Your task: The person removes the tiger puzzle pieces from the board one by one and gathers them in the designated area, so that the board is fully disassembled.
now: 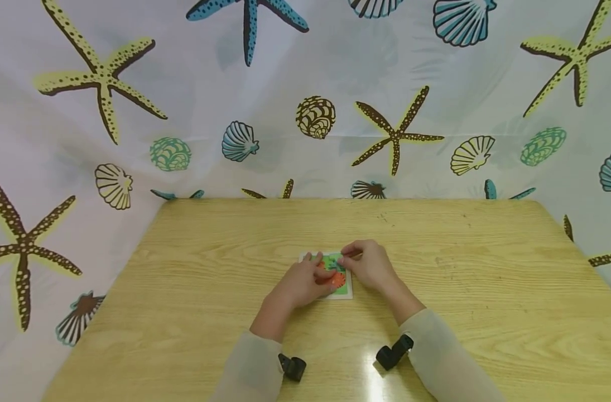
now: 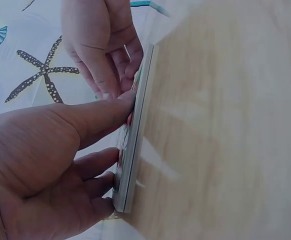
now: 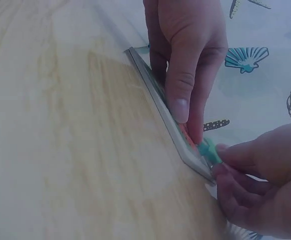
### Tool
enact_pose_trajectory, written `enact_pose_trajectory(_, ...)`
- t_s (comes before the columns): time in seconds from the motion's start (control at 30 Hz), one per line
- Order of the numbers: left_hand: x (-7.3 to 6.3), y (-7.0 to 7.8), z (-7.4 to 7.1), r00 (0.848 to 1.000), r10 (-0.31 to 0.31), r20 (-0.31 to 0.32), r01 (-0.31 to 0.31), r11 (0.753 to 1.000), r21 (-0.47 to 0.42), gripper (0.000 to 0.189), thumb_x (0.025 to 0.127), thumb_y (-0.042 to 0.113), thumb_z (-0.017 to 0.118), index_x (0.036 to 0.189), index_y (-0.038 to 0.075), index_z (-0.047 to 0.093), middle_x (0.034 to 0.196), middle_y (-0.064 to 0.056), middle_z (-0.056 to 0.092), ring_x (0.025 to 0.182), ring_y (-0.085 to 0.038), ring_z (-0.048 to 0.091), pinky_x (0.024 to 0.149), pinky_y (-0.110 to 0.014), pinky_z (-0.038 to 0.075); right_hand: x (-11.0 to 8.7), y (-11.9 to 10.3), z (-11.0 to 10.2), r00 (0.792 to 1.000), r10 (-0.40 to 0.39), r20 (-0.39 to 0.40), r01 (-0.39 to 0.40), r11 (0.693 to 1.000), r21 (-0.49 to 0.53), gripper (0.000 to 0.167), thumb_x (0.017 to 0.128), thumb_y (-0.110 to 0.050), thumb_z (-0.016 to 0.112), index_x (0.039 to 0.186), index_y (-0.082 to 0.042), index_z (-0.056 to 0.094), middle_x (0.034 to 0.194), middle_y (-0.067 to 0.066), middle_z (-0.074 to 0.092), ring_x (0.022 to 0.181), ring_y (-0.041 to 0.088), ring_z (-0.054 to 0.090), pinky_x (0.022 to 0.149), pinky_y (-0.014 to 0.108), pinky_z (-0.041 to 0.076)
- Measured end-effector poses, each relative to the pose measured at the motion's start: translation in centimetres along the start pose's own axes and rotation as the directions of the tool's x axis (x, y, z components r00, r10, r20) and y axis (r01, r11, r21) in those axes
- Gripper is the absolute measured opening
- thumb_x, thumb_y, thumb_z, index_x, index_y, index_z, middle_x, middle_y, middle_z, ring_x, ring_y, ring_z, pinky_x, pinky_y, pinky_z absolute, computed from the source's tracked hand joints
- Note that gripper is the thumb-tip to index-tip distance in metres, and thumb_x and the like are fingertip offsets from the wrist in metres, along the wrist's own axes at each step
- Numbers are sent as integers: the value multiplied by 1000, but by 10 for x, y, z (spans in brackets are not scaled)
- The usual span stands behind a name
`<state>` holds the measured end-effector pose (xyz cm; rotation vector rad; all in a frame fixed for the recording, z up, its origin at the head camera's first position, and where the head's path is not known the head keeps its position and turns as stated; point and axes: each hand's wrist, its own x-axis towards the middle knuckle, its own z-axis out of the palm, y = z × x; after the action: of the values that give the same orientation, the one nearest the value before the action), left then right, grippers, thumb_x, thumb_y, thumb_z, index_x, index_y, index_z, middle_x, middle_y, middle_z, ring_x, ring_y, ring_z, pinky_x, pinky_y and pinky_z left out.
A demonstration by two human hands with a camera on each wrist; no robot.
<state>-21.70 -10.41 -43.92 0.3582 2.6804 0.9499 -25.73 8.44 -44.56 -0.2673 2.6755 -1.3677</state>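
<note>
A small square picture puzzle [image 1: 342,290] in a pale frame lies on the table, its surface green with orange-red and blue shapes. My left hand [image 1: 300,282] rests over the puzzle's left side, fingers spread and fairly straight, thumb and fingertips touching the picture. At the upper right corner my right hand [image 1: 369,265] pinches a small green puzzle piece [image 3: 211,151] between thumb and fingers. In the right wrist view this piece is tilted up at the frame's end. The left hand hides much of the picture in the head view.
The wood-grain table [image 1: 210,268] reaches around the puzzle on all sides. Behind it hangs a white cloth [image 1: 280,84] printed with starfish and shells. A small black camera [image 1: 292,367] is strapped at the left wrist, another black camera [image 1: 393,353] at the right.
</note>
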Motion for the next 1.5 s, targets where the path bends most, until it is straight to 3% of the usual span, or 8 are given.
enact_pose_trajectory(0.23, -3, -1, 3, 999, 0, -37, -2, 999, -37, 40, 98, 27, 74, 135, 11, 70, 167, -15, 31, 157, -42, 16, 120, -64, 24, 3, 4, 1, 999, 8, -48, -6, 999, 53, 14, 96, -14, 77, 106, -4, 76, 100, 7, 76, 93, 20, 70, 83, 36, 57)
enact_pose_trajectory(0.5, -1, 1, 3, 999, 12, -31, -14, 999, -51, 39, 98, 24, 75, 134, 10, 71, 165, -16, 33, 156, -44, 16, 119, -65, 26, 3, 7, -4, 1000, 20, 8, -21, 991, 133, 24, 98, -9, 72, 121, -2, 73, 103, 12, 71, 93, 21, 71, 80, 34, 58)
enact_pose_trajectory(0.7, -1, 4, -1, 1000, 7, -27, -8, 998, -57, 39, 97, 23, 76, 134, 9, 71, 165, -15, 34, 156, -44, 16, 119, -64, 26, 4, 5, -7, 996, 63, 59, -76, 961, 265, 28, 101, -3, 65, 128, 0, 72, 106, 15, 63, 85, 16, 68, 79, 27, 59)
enact_pose_trajectory(0.93, -2, 2, 1, 999, 8, -42, -11, 998, -68, 46, 96, 21, 77, 138, 6, 67, 164, -18, 36, 156, -44, 18, 120, -60, 27, 5, 4, -7, 991, 126, 39, -132, 931, 341, 24, 101, -2, 63, 123, 4, 72, 111, 18, 67, 88, 16, 69, 79, 26, 59)
enact_pose_trajectory(1.07, -3, -1, 1, 999, -9, -36, 8, 1000, -26, 56, 97, 25, 77, 146, 3, 59, 165, -16, 35, 155, -47, 20, 120, -61, 27, 5, 6, -7, 990, 138, 38, -142, 912, 385, 22, 99, 2, 65, 121, 8, 69, 106, 19, 67, 85, 17, 71, 79, 28, 61)
enact_pose_trajectory(1.17, -3, -2, 2, 999, -21, -37, 21, 1000, -4, 59, 97, 26, 77, 147, 2, 58, 165, -14, 36, 153, -49, 22, 119, -61, 28, 4, 6, -8, 989, 138, 57, -149, 894, 422, 29, 99, 4, 64, 128, 7, 65, 100, 17, 65, 82, 19, 73, 80, 31, 61)
enact_pose_trajectory(1.3, -2, -2, 2, 999, -33, -34, 33, 999, -5, 59, 97, 27, 76, 148, 4, 57, 166, -13, 35, 152, -52, 22, 119, -63, 28, 3, 5, -11, 987, 140, 78, -160, 887, 433, 37, 100, 4, 60, 136, 5, 62, 95, 15, 63, 81, 18, 72, 81, 32, 61)
enact_pose_trajectory(1.5, -2, 2, 1, 999, -24, -33, 23, 999, -26, 58, 97, 25, 77, 147, 3, 57, 166, -13, 35, 152, -51, 21, 119, -62, 27, 3, 5, -18, 982, 166, 86, -187, 884, 429, 31, 101, 2, 60, 132, 7, 63, 97, 19, 66, 81, 18, 73, 80, 31, 61)
